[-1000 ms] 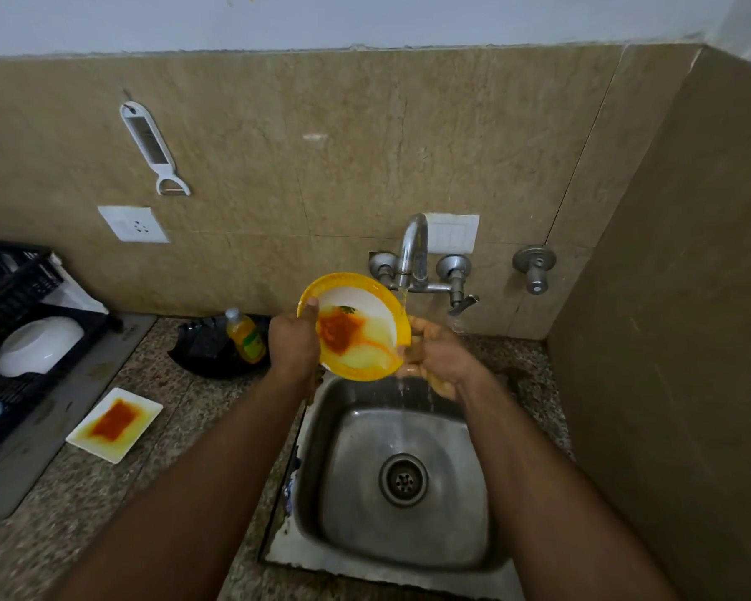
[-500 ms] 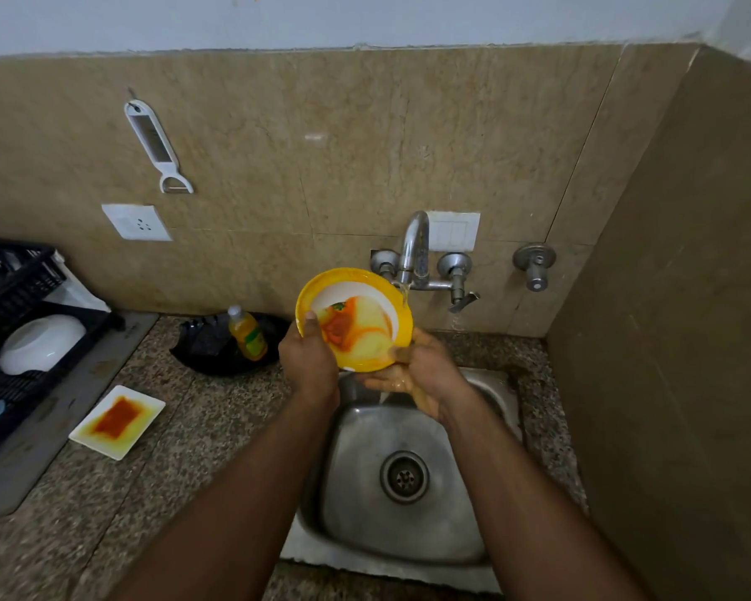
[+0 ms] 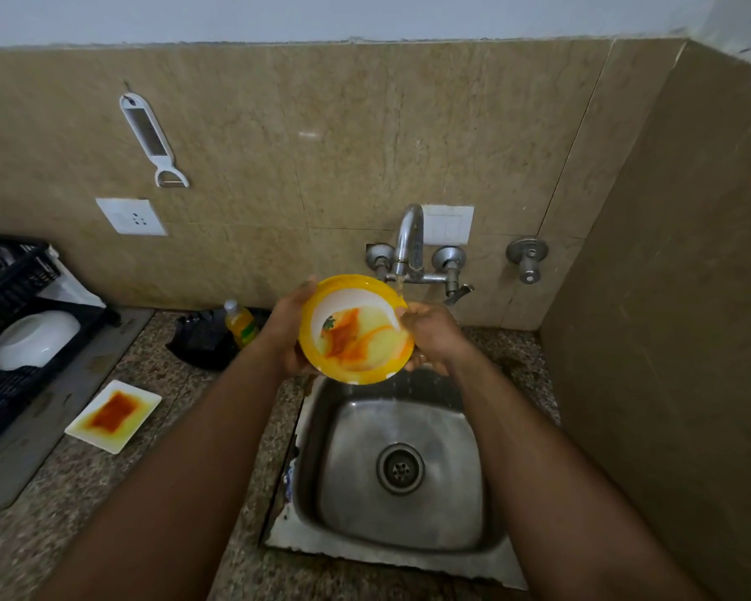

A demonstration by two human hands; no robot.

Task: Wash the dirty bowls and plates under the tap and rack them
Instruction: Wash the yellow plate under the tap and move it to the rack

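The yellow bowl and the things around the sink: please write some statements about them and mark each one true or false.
1. Both hands hold the yellow bowl, left hand and right hand. True.
2. The tap is off. False: water runs onto the bowl's rim.
3. The bowl is rinsed clean. False: orange sauce still covers its inside.
4. A dirty square plate lies on the counter. True.
5. The black rack is empty. False: it holds a white bowl.

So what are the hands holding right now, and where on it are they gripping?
Both hold the yellow-rimmed bowl under the tap: the left hand grips its left rim, the right hand its right rim.
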